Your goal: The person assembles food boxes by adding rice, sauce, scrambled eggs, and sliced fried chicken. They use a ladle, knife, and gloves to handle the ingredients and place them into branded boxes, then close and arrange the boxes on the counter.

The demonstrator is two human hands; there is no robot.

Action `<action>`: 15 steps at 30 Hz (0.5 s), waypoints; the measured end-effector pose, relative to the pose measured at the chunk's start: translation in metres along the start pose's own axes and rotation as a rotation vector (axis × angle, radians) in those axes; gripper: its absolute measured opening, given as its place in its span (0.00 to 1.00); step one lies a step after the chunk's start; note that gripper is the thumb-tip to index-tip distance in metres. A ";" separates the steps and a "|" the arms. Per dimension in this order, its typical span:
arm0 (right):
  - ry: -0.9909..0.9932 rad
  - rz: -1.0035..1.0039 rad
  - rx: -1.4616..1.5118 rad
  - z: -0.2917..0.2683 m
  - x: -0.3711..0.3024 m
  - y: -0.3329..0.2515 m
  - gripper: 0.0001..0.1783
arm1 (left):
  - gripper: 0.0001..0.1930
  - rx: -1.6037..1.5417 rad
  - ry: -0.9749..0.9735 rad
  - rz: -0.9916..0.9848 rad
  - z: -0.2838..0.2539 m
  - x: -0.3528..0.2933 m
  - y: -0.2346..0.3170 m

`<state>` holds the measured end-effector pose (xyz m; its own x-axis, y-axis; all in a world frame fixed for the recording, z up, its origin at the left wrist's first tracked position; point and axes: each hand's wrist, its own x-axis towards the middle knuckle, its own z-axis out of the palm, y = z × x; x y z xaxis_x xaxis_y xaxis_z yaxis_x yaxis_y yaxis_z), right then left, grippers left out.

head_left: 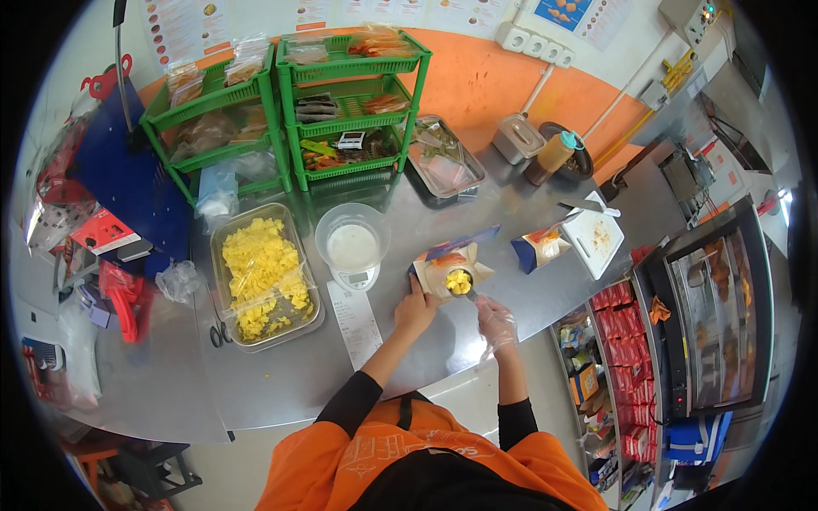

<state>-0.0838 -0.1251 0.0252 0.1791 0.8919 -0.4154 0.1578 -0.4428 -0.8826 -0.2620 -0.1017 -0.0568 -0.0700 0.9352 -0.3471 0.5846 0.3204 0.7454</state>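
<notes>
Open paper box (437,272), tan and blue, between the tabletop's (273,387) front and back edges; spoon (472,295) at its mouth, bearing lumpy yellow food (458,281).

Bright yellow on the crumbled food (260,251), pale cream with dark blue on the paper packet (480,271), plain silver-grey across the worktop (256,383), vivid green on the racks (351,106), orange beneath white on the wall (460,81), orange with whitish line drawings on the shirt (298,464).
</notes>
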 end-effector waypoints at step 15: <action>-0.003 -0.550 -1.118 0.044 -0.023 0.016 0.33 | 0.40 -0.451 -0.235 0.133 -0.006 -0.004 -0.028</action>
<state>-0.1281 -0.1482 0.0109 -0.1745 0.9833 -0.0523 0.9505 0.1543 -0.2696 -0.2832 -0.1137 -0.0728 0.1945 0.9299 -0.3122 0.1660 0.2825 0.9448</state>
